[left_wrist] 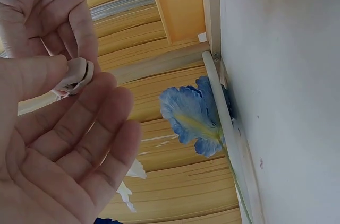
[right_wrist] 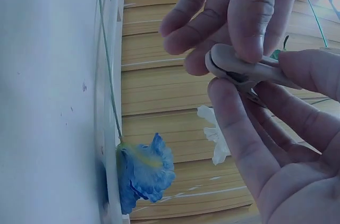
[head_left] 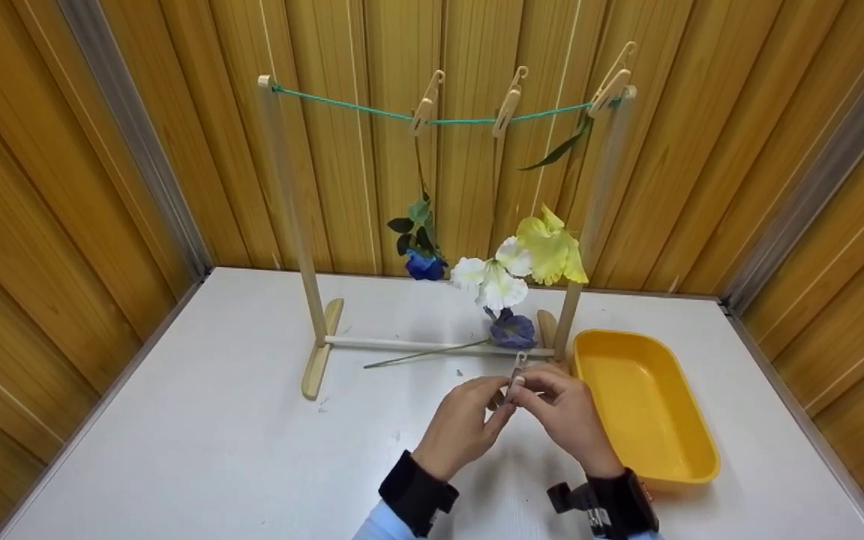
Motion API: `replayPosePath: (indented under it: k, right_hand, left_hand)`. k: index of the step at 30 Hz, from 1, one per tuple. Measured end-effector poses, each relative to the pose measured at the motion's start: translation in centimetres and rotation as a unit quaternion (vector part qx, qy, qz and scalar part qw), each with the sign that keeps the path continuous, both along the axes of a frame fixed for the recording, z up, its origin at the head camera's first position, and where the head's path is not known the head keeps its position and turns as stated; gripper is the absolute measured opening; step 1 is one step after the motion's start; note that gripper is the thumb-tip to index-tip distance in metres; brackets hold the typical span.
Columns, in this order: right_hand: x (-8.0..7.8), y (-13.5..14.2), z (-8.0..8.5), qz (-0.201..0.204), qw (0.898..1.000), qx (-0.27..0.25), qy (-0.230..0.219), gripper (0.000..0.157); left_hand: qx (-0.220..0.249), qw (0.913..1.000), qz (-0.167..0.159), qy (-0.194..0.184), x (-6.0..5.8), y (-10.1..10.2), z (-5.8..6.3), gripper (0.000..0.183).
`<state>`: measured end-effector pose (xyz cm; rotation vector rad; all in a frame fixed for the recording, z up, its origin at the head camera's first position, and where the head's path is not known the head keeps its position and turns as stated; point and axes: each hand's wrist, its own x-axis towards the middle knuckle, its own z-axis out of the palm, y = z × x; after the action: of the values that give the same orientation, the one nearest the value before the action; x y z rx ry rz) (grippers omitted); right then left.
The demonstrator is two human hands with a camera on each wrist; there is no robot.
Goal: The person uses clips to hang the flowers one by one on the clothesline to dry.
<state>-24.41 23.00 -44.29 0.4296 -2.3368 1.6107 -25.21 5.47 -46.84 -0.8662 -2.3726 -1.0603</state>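
Note:
A beige clothespin [right_wrist: 241,67] is held between both hands above the table. My left hand [head_left: 464,421] pinches it between thumb and index finger, its other fingers extended in the left wrist view. From the other side, my right hand [head_left: 571,414] grips the clothespin with thumb and fingers. Just beyond the hands, a blue-purple flower [head_left: 513,330] with a long green stem lies by the white crossbar [head_left: 417,346] of a wooden rack. The stem points left.
Above, a green cord [head_left: 357,107] spans the rack's posts. Clothespins on it hold a blue rose [head_left: 424,265], a white flower [head_left: 502,289] and a yellow flower [head_left: 552,251], all hanging upside down. A yellow bin [head_left: 691,412] stands right of the right hand.

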Motion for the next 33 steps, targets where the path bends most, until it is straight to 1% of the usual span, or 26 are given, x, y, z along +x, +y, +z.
replayPosePath:
  k: [5, 13, 19, 21, 24, 26, 28, 33]
  right_hand:
    - [-0.06, -0.03, -0.12, 0.0, 1.0, -0.009, -0.011, 0.011]
    - [0.08, 0.01, -0.09, -0.002, 1.0, -0.017, -0.009, 0.012]
    - [0.07, 0.0, 0.26, 0.014, 0.999, -0.02, -0.039, 0.014]
    - [0.03, 0.01, 0.36, 0.022, 0.998, -0.025, -0.048, 0.019]
    - [-0.04, 0.07, 0.47, 0.031, 0.997, -0.039, -0.053, 0.031]
    - [-0.05, 0.16, 0.47, 0.037, 0.997, -0.046, -0.052, 0.04]
    - [-0.03, 0.24, 0.47, 0.039, 0.997, -0.042, -0.049, 0.043]
    - [-0.05, 0.29, 0.47, 0.04, 0.998, -0.021, -0.044, 0.039]
  left_hand:
    - [0.014, 0.9992, -0.02, -0.031, -0.19, -0.04, 0.06, 0.017]
    - [0.025, 0.998, -0.034, -0.047, -0.2, -0.12, 0.22, 0.015]
    - [0.025, 0.9981, -0.031, -0.048, -0.1, -0.17, 0.38, 0.014]
    - [0.025, 0.998, -0.029, -0.05, -0.05, -0.2, 0.42, 0.013]
    - [0.028, 0.9978, -0.03, -0.052, -0.06, -0.19, 0.45, 0.013]
    - [0.03, 0.9977, -0.032, -0.052, -0.05, -0.13, 0.41, 0.013]
    - [0.032, 0.9977, -0.034, -0.048, -0.03, -0.06, 0.39, 0.013]
    - [0.028, 0.9984, -0.034, -0.036, -0.04, 0.09, 0.3, 0.012]
